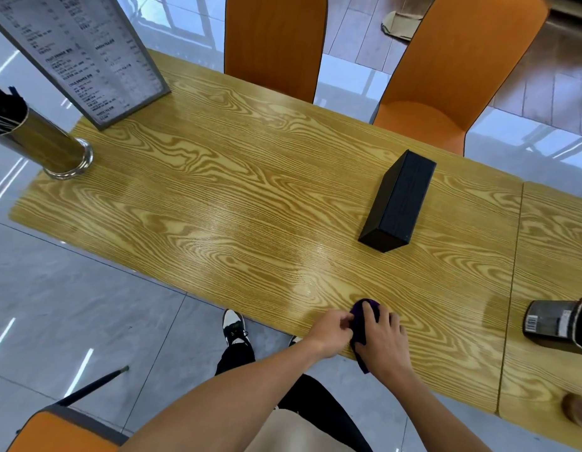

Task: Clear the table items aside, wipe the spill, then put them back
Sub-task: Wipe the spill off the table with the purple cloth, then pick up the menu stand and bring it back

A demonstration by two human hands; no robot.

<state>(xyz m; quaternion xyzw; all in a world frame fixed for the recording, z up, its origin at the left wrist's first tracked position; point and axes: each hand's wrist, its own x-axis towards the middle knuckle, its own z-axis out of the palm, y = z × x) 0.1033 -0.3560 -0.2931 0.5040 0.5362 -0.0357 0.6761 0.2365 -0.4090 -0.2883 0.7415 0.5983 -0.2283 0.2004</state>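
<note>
A purple cloth lies bunched at the near edge of the wooden table. My right hand presses on top of it with fingers curled over it. My left hand pinches the cloth's left side. A faint wet sheen shows on the wood just beyond the cloth. A black box stands at the right middle of the table. A framed menu stand and a metal cup of black straws sit at the far left end.
A dark jar with a barcode label lies on the adjoining table at the right. Two orange chairs stand across the table, and another orange seat is near my left. My shoes show on the grey tiles.
</note>
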